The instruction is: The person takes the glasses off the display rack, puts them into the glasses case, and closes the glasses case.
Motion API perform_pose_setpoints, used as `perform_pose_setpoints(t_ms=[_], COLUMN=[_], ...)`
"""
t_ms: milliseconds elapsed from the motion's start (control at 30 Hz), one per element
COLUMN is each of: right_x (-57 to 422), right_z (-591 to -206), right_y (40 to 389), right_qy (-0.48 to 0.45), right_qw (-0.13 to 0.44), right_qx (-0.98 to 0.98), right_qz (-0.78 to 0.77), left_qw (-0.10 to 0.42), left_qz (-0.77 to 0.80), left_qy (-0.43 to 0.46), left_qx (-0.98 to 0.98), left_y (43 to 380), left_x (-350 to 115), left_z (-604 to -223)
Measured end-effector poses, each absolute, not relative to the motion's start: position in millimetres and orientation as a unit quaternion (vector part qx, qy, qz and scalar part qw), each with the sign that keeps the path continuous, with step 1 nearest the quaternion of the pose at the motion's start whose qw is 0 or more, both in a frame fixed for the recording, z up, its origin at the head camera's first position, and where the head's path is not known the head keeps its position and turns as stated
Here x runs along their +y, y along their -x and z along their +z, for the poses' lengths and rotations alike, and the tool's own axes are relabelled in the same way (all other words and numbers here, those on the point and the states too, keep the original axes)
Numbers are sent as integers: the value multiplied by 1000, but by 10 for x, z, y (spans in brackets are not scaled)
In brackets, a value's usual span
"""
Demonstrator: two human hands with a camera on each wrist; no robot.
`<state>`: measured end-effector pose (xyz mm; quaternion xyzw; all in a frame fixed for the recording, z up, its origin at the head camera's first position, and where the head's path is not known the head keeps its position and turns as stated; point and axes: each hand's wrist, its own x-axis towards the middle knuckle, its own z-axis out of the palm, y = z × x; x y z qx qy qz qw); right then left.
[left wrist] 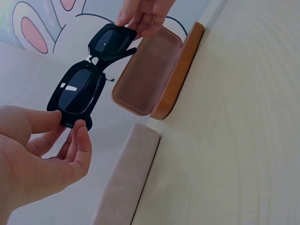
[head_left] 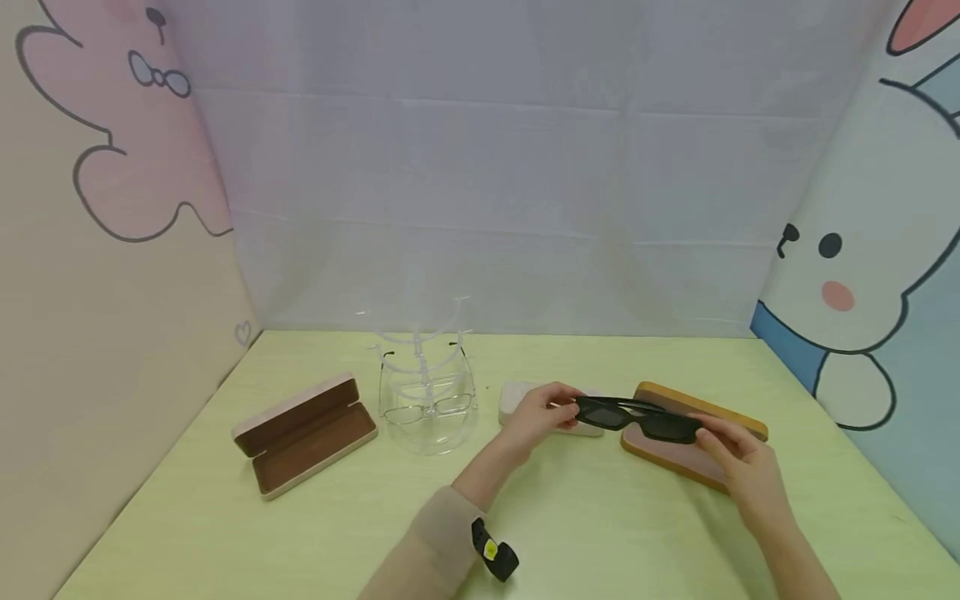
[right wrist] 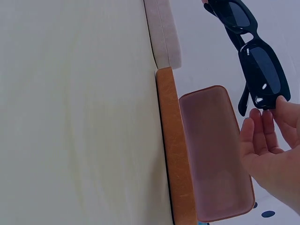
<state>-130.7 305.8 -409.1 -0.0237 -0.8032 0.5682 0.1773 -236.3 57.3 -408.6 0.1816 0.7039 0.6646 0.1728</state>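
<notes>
Black sunglasses (head_left: 636,417) with dark lenses hang in the air above an open tan case (head_left: 678,450) with a pinkish lining. My left hand (head_left: 542,414) pinches one end of the frame (left wrist: 77,91) between thumb and fingers. At the other end my right hand (head_left: 738,467) pinches the frame (right wrist: 258,65). The temples are folded behind the lenses. The open case (right wrist: 213,154) lies directly beneath the glasses, its lining bare.
A beige closed case (head_left: 517,398) lies behind my left hand. A clear acrylic stand (head_left: 427,392) holds thin-rimmed glasses (head_left: 429,408). An open pink case with brown lining (head_left: 303,435) sits at the left. Printed panels wall in the green tabletop (head_left: 585,533).
</notes>
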Motion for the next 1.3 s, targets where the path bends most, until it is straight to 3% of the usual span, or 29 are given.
perform_pose_setpoints(t_ms=[267,867,1300], right_x=[3223,3613,3730], right_z=[-4117,-4145,-4121], right_y=[1220,1195,1205], right_qy=[93,131,158], right_qw=[122,83,5], right_qx=[-859,-844,-854], right_qz=[488,514,496], left_qw=[163,121,123], left_qz=[646,640,586], left_qy=[-188,-124,-120], left_qx=[721,749,792], left_y=[2355,2319,2267], left_x=[740,1178,1346], left_z=[-4184,-4164,-4175])
